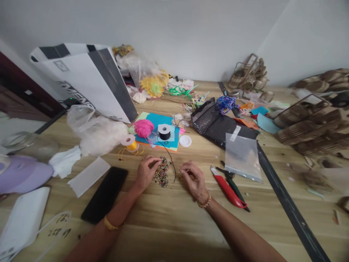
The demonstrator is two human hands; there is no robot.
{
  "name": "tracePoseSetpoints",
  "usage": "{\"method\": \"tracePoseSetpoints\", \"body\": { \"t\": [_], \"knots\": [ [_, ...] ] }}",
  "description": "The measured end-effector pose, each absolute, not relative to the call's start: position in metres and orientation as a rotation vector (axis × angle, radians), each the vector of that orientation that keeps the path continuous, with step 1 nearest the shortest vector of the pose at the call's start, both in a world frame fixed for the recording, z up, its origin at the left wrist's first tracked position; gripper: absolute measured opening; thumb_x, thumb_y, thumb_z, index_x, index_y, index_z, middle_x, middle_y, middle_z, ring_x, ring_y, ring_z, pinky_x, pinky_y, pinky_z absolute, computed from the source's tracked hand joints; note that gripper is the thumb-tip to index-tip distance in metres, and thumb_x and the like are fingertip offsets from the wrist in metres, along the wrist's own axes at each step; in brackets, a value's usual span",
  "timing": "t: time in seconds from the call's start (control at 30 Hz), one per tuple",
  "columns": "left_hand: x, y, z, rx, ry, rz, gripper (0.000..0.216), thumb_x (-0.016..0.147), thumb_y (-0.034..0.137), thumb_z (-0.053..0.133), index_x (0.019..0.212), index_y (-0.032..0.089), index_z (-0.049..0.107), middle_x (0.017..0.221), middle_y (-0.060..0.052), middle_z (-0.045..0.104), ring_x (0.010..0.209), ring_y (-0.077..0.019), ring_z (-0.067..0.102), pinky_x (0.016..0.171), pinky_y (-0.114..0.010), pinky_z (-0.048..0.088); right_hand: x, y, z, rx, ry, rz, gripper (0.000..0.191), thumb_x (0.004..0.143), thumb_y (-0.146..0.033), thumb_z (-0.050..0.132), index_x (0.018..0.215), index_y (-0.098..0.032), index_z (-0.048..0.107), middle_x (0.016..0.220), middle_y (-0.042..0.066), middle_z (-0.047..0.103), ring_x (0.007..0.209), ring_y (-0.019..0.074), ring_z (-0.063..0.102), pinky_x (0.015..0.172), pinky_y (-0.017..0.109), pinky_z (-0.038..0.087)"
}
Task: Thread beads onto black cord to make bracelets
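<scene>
A small pile of multicoloured beads [162, 174] lies on the wooden table between my hands. My left hand [146, 172] is at the pile's left edge, thumb and fingertips pinched together; whatever they hold is too small to make out. To the right of the beads, my right hand [193, 179] rests low over the table with its fingers curled and pinched, their contents hidden. A loose black cord [171, 158] runs from a spool of black cord [164, 132] down to the right side of the beads. Behind my left hand stands a spool of yellow cord [130, 143].
Red-handled pruning shears [229, 190] lie right of my right hand, near a clear plastic bag [242, 157]. A black phone [104, 194] lies beside my left forearm. Pink yarn [144, 128] sits on coloured sheets behind the beads. Wicker baskets [313, 125] crowd the right side.
</scene>
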State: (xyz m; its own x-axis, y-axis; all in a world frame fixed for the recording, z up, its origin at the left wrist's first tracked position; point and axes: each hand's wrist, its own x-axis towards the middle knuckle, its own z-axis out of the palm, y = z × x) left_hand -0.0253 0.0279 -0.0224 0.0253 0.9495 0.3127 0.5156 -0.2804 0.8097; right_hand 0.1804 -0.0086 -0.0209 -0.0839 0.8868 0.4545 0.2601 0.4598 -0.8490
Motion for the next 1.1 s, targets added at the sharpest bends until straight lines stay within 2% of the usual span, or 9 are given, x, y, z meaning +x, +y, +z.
{"method": "tracePoseSetpoints", "body": {
  "t": [0.2,0.5,0.67,0.87,1.1],
  "knots": [
    [-0.017,0.034,-0.027,1.987,1.478,1.042,0.015,0.082,0.022,0.060,0.089,0.020,0.073,0.091,-0.006,0.063,0.090,-0.0197,0.059,0.083,-0.033,0.048,0.182,-0.006,-0.020,-1.020,-1.579,0.748,0.013,0.089,-0.019,0.053,0.076,-0.019,0.057,0.073,0.003,0.058,0.070,0.0154,0.054,0.062,0.027,0.043],
    [-0.004,0.037,-0.018,2.431,1.401,0.838,0.017,0.084,0.015,0.058,0.092,0.021,0.071,0.097,-0.006,0.064,0.099,-0.0223,0.050,0.088,-0.038,0.043,0.183,-0.006,-0.021,-1.066,-1.555,0.789,0.015,0.089,-0.022,0.053,0.075,-0.018,0.058,0.071,0.003,0.058,0.067,0.0147,0.052,0.059,0.026,0.041],
    [0.002,0.046,-0.014,2.526,1.180,0.758,0.014,0.087,0.015,0.056,0.086,0.018,0.070,0.089,-0.006,0.066,0.096,-0.0223,0.049,0.086,-0.038,0.043,0.183,-0.007,-0.021,-1.077,-1.566,0.793,0.015,0.089,-0.022,0.052,0.075,-0.018,0.058,0.071,0.003,0.058,0.067,0.0144,0.052,0.057,0.026,0.041],
    [0.001,0.050,-0.017,2.568,1.143,0.657,0.016,0.087,0.015,0.055,0.077,0.015,0.067,0.081,-0.006,0.064,0.088,-0.0216,0.050,0.081,-0.035,0.043,0.182,-0.006,-0.022,-1.084,-1.578,0.810,0.015,0.089,-0.023,0.053,0.075,-0.018,0.057,0.071,0.002,0.057,0.066,0.0139,0.052,0.057,0.025,0.041],
    [-0.003,0.043,-0.019,2.555,1.141,0.622,0.017,0.088,0.014,0.052,0.079,0.015,0.067,0.080,-0.006,0.063,0.086,-0.0208,0.050,0.082,-0.035,0.043,0.182,-0.006,-0.025,-1.093,-1.579,0.814,0.015,0.089,-0.024,0.053,0.077,-0.018,0.059,0.072,0.003,0.058,0.067,0.0143,0.053,0.056,0.025,0.042]
  ]
}}
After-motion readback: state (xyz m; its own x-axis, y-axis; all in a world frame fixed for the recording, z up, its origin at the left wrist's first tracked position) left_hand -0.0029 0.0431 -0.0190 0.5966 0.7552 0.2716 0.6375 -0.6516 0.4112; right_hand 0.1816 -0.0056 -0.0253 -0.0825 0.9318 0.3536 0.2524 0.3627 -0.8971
